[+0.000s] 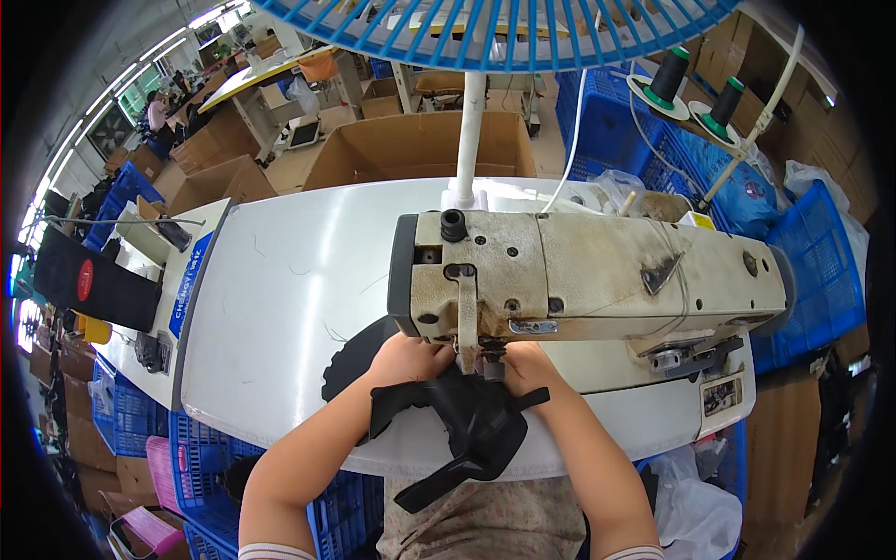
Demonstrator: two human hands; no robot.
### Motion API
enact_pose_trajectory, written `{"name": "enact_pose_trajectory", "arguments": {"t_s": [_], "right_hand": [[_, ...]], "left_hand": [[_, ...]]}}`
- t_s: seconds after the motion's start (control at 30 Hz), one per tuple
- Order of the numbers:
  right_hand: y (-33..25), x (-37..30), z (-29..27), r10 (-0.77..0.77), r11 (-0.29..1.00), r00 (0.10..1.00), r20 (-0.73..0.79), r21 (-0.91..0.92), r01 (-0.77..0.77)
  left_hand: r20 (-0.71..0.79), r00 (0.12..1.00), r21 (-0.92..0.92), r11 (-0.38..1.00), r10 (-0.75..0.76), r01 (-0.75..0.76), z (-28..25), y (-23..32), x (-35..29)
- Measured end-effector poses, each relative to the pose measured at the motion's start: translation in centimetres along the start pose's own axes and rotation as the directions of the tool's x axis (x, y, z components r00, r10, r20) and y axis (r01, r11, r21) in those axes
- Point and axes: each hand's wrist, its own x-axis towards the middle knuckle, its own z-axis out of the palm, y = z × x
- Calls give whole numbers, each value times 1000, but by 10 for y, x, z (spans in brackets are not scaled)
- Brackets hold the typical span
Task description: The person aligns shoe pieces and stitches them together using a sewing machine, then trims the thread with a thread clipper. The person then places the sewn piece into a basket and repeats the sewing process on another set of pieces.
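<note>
A black fabric piece (481, 422) with strap-like ends lies under the needle area of an off-white sewing machine (597, 275). Part of it hangs over the table's front edge toward my lap. My left hand (409, 360) is closed on the fabric just left of the presser foot, fingers curled in. On the other side, my right hand (526, 366) grips the same piece close to the needle; the machine head hides some of its fingers. More black material with a scalloped edge (350, 359) spreads flat beneath my left wrist.
The white sewing table (280, 280) carries loose thread bits. Above the machine, a blue fan guard (495, 37) juts in. Black thread cones (669, 79) stand at the back right. Blue crates (807, 280) flank the table, and an open cardboard box (420, 149) sits behind it.
</note>
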Motion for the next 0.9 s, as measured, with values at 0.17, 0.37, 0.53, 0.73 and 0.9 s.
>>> {"name": "enact_pose_trajectory", "arguments": {"t_s": [0.17, 0.37, 0.53, 0.73, 0.9], "right_hand": [[-8, 0, -6, 3, 1000, 1000, -4, 25, -2], [-15, 4, -9, 79, 997, 996, 50, 1, -79], [-13, 3, -11, 73, 997, 996, 59, -41, -71], [-15, 7, -6, 107, 994, 991, 86, -13, -106], [-21, 8, -6, 20, 997, 999, 36, 72, -22]], "left_hand": [[199, 913, -281, 871, -358, 402, -9, 11, 10], [-53, 998, -19, 1000, 24, -25, 7, -5, -1], [77, 997, -58, 998, -25, 30, 0, -1, 2], [458, 864, -69, 960, -212, 272, -22, 2, 13], [479, 866, -694, 544, -142, 472, -73, -30, -14]]}}
